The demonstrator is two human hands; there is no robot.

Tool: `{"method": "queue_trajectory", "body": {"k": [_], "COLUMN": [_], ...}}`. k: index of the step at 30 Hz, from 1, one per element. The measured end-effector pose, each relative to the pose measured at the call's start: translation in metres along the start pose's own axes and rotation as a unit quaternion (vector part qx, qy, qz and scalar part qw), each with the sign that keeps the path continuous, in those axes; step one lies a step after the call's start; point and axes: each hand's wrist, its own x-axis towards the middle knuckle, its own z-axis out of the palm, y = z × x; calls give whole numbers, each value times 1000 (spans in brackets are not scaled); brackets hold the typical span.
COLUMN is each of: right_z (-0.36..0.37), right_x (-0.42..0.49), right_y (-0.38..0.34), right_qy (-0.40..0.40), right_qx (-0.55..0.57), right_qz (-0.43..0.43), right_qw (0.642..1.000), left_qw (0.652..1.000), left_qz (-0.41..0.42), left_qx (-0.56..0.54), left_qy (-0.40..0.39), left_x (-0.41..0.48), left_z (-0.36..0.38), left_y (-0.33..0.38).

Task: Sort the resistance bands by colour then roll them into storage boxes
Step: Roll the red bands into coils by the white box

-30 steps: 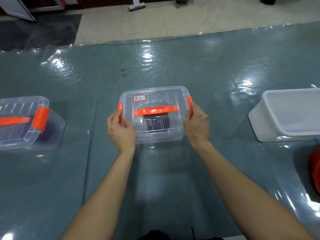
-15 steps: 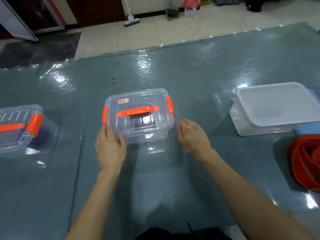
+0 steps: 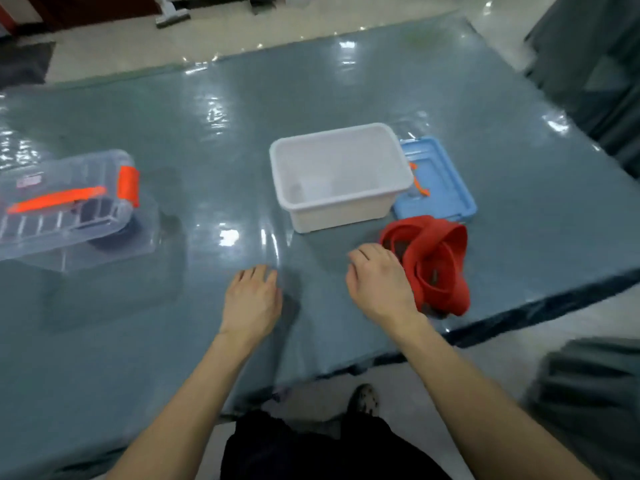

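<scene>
A tangle of red resistance bands (image 3: pixel 434 261) lies near the table's right front edge. My right hand (image 3: pixel 379 280) hovers just left of the bands with loosely curled fingers and holds nothing. My left hand (image 3: pixel 252 299) rests relaxed over the table, also holding nothing. Behind the bands stands an open white storage box (image 3: pixel 337 176) with nothing visible inside. Its blue lid (image 3: pixel 436 178) lies flat to its right. At the far left sits a closed clear storage box (image 3: pixel 65 202) with orange latches and a dark roll inside.
The table (image 3: pixel 214 140) is covered in shiny grey-green plastic sheeting. Its front edge runs close to my legs, and its right edge drops off beyond the blue lid. Grey cloth (image 3: pixel 588 393) hangs at the lower right. Tiled floor lies beyond the far edge.
Both hands let go of the clear box and drew back. My view swung right, so the clear box is now at the left and the red bands, white box and blue lid are central.
</scene>
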Motion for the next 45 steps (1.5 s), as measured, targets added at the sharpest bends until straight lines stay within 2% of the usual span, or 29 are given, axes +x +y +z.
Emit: {"method": "queue_trajectory", "body": {"k": [2, 4, 6, 8, 10, 13, 16, 18, 23, 27, 30, 31, 35, 37, 39, 41, 42, 43, 45], "right_z": [-18, -24, -20, -9, 1, -1, -8, -13, -26, -33, -50, -56, -81, -91, -98, -94, -88, -80, -61], "right_x": [-10, -18, -25, -37, -50, -62, -61, -61, -61, -50, -33, -25, 18, 37, 47, 49, 48, 45, 34], "right_y": [37, 69, 98, 122, 140, 156, 162, 162, 177, 201, 220, 227, 244, 242, 230, 216, 211, 207, 203], "right_qy": [44, 38, -35, -127, -169, -164, -154, -158, -180, -217, -271, -290, -335, -341, -344, -335, -331, -331, -354], "right_qx": [-4, -24, -35, -4, 53, 117, 143, 153, 198, 191, 187, 195, 229, 274, 309, 286, 263, 244, 211], "right_qz": [42, 128, 249, 334, 364, 370, 376, 371, 352, 318, 275, 252, 129, 92, 62, -4, -33, -49, -45], "right_qw": [998, 991, 967, 934, 914, 907, 903, 902, 897, 903, 903, 903, 905, 894, 884, 897, 906, 910, 910], "left_qw": [1000, 999, 996, 987, 955, 886, 827, 811, 856, 834, 831, 822, 750, 732, 699, 659, 666, 695, 774], "left_qz": [10, 18, 3, -34, -94, -160, -167, -185, -183, -240, -284, -308, -423, -457, -489, -520, -539, -553, -528], "left_qx": [-14, -18, -42, -109, -219, -356, -426, -443, -369, -433, -443, -454, -507, -503, -504, -511, -482, -429, -332], "left_qy": [-10, -24, -72, -114, -175, -251, -325, -334, -311, -244, -180, -151, -32, 49, 133, 185, 182, 164, 111], "left_x": [9, 15, 24, 37, 53, 77, 87, 88, 82, 77, 66, 60, 28, 17, 5, -7, -14, -20, -31], "left_z": [-3, -9, -15, -20, -11, 24, 28, 31, 38, 38, 36, 31, -23, -51, -64, -62, -57, -51, -38], "left_y": [36, 60, 77, 95, 108, 128, 168, 190, 210, 206, 178, 166, 126, 109, 87, 69, 65, 67, 89]}}
